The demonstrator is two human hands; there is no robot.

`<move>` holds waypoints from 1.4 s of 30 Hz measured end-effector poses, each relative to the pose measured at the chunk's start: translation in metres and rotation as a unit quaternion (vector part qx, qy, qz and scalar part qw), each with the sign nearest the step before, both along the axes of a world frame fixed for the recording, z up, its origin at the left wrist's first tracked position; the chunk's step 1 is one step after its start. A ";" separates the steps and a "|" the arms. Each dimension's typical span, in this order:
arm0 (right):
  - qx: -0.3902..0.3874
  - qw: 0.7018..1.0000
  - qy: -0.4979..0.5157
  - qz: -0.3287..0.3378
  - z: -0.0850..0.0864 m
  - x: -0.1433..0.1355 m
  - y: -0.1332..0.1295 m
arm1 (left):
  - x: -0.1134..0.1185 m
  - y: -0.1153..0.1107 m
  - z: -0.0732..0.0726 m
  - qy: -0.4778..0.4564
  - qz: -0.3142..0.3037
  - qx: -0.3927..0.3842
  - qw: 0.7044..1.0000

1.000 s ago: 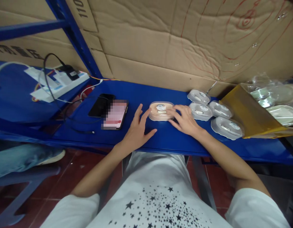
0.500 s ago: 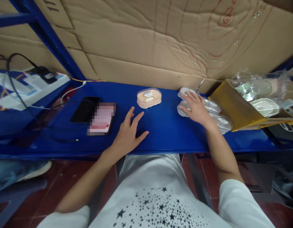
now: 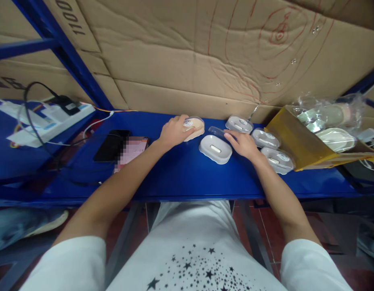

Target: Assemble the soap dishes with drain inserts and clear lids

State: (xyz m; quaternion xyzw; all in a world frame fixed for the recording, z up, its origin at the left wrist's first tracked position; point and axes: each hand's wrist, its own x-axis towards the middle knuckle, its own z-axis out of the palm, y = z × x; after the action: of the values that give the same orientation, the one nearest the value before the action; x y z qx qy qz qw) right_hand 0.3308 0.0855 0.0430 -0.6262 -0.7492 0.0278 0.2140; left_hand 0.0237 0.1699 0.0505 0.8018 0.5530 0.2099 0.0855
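My left hand (image 3: 175,131) has its fingers closed around the left side of a peach oval plastic box (image 3: 196,127), which has a clear lid with a round sticker. My right hand (image 3: 240,142) pinches a clear plastic lid (image 3: 216,131), tilted above the back edge of a grey oval box (image 3: 215,149). That grey box lies uncovered on the blue table, a small white bar at its middle. Beyond my right hand sit a lidded grey box (image 3: 239,124), a second lidded box (image 3: 266,138) and a third lidded box (image 3: 277,160).
On the right stands a yellow-taped cardboard box (image 3: 284,133) holding plastic-wrapped pieces. To the left lie a dark phone (image 3: 110,145), a phone with a lit screen (image 3: 134,147) and a white power strip (image 3: 53,125) with cables. A cardboard wall (image 3: 162,60) borders the table's back.
My left hand has moved forward onto the peach box. My right hand has come left with a grey box, now lying mid-table, its clear lid off and in my fingers.
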 end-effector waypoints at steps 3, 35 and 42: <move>0.033 0.997 0.021 -0.073 -0.008 -0.003 0.010 | -0.011 0.003 -0.007 -0.044 -0.004 0.021 0.999; 0.118 0.991 -0.016 -0.060 -0.028 0.033 0.031 | 0.006 -0.047 -0.001 0.154 -0.074 0.098 0.980; 0.155 0.980 0.051 -0.116 -0.022 0.041 0.029 | 0.008 -0.053 -0.007 0.193 -0.097 0.070 0.974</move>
State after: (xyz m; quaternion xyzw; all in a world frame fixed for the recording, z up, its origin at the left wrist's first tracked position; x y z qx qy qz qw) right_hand 0.3716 0.1143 0.0213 -0.6658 -0.6548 -0.0817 0.3483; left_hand 0.0322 0.1165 0.0431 0.8811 0.4624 0.0798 -0.0596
